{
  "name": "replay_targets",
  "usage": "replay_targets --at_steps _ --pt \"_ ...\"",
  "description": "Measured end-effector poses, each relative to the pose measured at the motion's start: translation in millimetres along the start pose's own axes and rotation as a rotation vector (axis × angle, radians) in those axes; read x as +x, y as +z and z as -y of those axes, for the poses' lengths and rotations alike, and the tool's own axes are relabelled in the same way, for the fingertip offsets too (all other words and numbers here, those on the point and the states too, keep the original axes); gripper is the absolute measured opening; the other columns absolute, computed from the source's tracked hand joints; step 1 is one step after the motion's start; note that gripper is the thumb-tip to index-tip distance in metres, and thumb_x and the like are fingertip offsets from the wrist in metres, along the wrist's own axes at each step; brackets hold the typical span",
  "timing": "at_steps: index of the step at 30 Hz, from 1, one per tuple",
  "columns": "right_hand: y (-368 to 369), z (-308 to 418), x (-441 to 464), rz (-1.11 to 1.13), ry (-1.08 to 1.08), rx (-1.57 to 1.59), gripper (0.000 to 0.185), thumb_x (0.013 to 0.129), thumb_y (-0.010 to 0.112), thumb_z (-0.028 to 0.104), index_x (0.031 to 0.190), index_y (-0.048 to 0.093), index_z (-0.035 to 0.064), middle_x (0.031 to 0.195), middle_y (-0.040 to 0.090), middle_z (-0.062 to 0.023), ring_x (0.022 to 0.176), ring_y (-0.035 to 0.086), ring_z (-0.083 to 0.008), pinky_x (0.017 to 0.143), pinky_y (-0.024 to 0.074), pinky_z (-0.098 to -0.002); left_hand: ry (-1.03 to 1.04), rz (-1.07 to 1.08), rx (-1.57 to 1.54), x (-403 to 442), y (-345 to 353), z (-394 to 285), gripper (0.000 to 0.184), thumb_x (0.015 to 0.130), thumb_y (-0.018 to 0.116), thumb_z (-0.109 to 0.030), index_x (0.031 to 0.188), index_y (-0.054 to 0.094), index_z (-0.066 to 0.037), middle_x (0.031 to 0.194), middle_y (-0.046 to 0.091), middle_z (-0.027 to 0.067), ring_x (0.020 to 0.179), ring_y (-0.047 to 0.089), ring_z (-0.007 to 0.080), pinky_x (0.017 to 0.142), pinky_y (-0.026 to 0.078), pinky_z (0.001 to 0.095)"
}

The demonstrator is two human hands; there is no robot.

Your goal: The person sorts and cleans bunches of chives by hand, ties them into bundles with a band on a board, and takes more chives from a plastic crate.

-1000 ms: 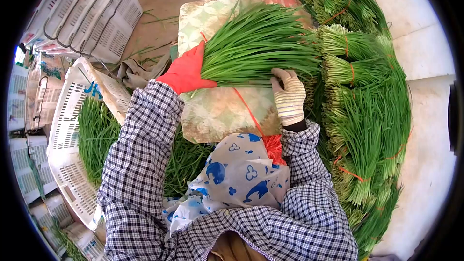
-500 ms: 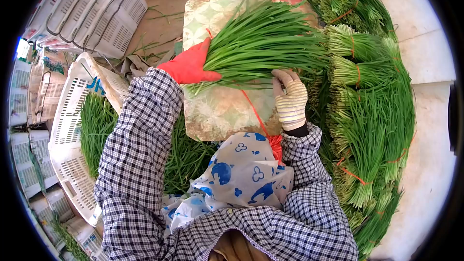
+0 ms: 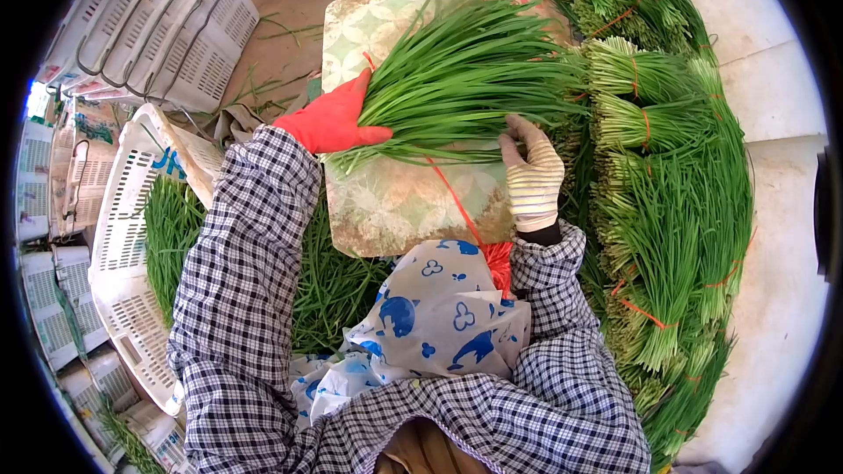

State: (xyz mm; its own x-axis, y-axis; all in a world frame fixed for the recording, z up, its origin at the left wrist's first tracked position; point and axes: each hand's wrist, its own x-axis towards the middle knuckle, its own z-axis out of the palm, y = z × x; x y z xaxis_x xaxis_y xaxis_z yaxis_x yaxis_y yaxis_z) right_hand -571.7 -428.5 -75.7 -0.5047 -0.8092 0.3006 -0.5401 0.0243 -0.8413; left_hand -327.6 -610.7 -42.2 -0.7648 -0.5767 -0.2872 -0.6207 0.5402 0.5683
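Note:
A thick bunch of green garlic chives (image 3: 474, 75) lies across a worn, patterned board (image 3: 378, 211) in front of me. My left hand (image 3: 332, 118), in a red rubber glove, wraps the bunch near its cut end, thumb on the near side. Beyond those fingers a bit of red string (image 3: 369, 60) sticks up. More red string (image 3: 455, 202) runs from under the bunch over the board's near edge to a red tangle (image 3: 499, 265). My right hand (image 3: 534, 171), in a striped knit glove, is at the near edge of the leaves, thumb and forefinger apart.
Tied chive bundles (image 3: 659, 211) are stacked along the right. On the left stand a white crate (image 3: 118, 254) holding chives and stacked white crates (image 3: 189, 35). Loose chives (image 3: 338, 285) lie below the board. A plastic sheet with blue prints (image 3: 439, 298) covers my lap.
My right hand has shifted slightly right and its thumb and forefinger have spread. The left hand still holds the bunch; the whole view has shifted a little.

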Motion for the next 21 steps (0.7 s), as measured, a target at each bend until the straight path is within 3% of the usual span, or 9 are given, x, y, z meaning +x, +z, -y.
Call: replay_targets --at_steps 4,7,8,10,11,12,14,19,21 --pt "7 7 16 0.053 -0.039 -0.181 0.029 0.081 0.067 0.006 0.11 0.066 0.0099 0.088 0.065 -0.0119 0.078 0.063 -0.0278 0.072 0.0504 -0.0349 0.046 -0.042 0.047 2 4 7 0.108 0.079 0.069 -0.047 0.144 0.008 0.014 0.143 0.033 0.0321 0.131 0.04 0.0379 0.108 0.035 0.0372" --pt "12 1 25 0.061 -0.335 -0.358 0.03 0.081 0.067 0.006 0.111 0.066 0.0101 0.087 0.065 -0.0119 0.074 0.063 -0.0252 0.068 0.0511 -0.0334 0.071 -0.052 0.023 1 2 5 0.109 0.078 0.07 -0.047 0.144 0.007 0.014 0.143 0.033 0.0317 0.131 0.04 0.0379 0.108 0.035 0.0371" --pt "15 0 24 0.064 -0.341 -0.353 0.03 0.081 0.067 0.006 0.111 0.066 0.0101 0.087 0.065 -0.0119 0.074 0.063 -0.0252 0.068 0.0511 -0.0334 0.044 -0.036 0.01 1 1 2 0.107 0.078 0.07 -0.044 0.145 0.008 0.013 0.145 0.031 0.0315 0.134 0.037 0.0371 0.11 0.032 0.0364" --pt "21 -4 21 0.113 -0.025 0.008 0.027 0.085 0.064 0.005 0.112 0.064 0.0056 0.09 0.065 -0.0089 0.076 0.062 -0.0179 0.068 0.051 -0.0306 0.014 -0.024 -0.004 -1 1 2 0.105 0.078 0.071 -0.041 0.146 0.009 0.011 0.147 0.029 0.0313 0.136 0.034 0.0363 0.112 0.029 0.0357" --pt "21 2 23 0.204 0.314 0.234 0.028 0.088 0.062 0.004 0.116 0.063 0.0012 0.092 0.065 -0.0063 0.08 0.061 -0.0111 0.07 0.0509 -0.0275 0.013 -0.023 0.004 0 2 3 0.106 0.078 0.071 -0.042 0.146 0.009 0.012 0.147 0.029 0.0312 0.136 0.034 0.0363 0.112 0.029 0.0357" --pt "23 10 22 0.205 0.313 0.236 0.028 0.088 0.062 0.004 0.116 0.063 0.0012 0.092 0.065 -0.0063 0.08 0.061 -0.0111 0.07 0.0509 -0.0275 0.014 -0.022 0.013 1 3 4 0.106 0.078 0.071 -0.042 0.146 0.009 0.012 0.147 0.029 0.0312 0.136 0.034 0.0363 0.112 0.029 0.0358" --pt "25 23 18 0.109 0.43 0.544 0.032 0.088 0.062 0.003 0.12 0.061 0.0 0.093 0.066 -0.006 0.082 0.06 -0.0089 0.073 0.0508 -0.0262 0.031 -0.029 0.05 3 6 8 0.109 0.079 0.07 -0.046 0.145 0.007 0.012 0.147 0.029 0.0309 0.134 0.036 0.0372 0.11 0.032 0.0365" --pt "33 14 13 0.135 0.103 0.244 0.033 0.087 0.062 0.001 0.12 0.062 0.0026 0.096 0.068 -0.0113 0.086 0.063 -0.0143 0.075 0.052 -0.0299 0.048 -0.03 0.081 4 6 9 0.112 0.08 0.068 -0.051 0.145 0.004 0.013 0.147 0.028 0.0312 0.133 0.037 0.0381 0.109 0.034 0.0374" --pt "26 18 15 0.098 -0.181 -0.027 0.027 0.084 0.065 0.003 0.111 0.065 0.0059 0.092 0.068 -0.0147 0.082 0.065 -0.0256 0.071 0.0528 -0.0348 0.042 -0.035 0.067 4 5 9 0.109 0.08 0.068 -0.051 0.144 0.007 0.014 0.144 0.031 0.0324 0.131 0.04 0.0389 0.108 0.035 0.038"
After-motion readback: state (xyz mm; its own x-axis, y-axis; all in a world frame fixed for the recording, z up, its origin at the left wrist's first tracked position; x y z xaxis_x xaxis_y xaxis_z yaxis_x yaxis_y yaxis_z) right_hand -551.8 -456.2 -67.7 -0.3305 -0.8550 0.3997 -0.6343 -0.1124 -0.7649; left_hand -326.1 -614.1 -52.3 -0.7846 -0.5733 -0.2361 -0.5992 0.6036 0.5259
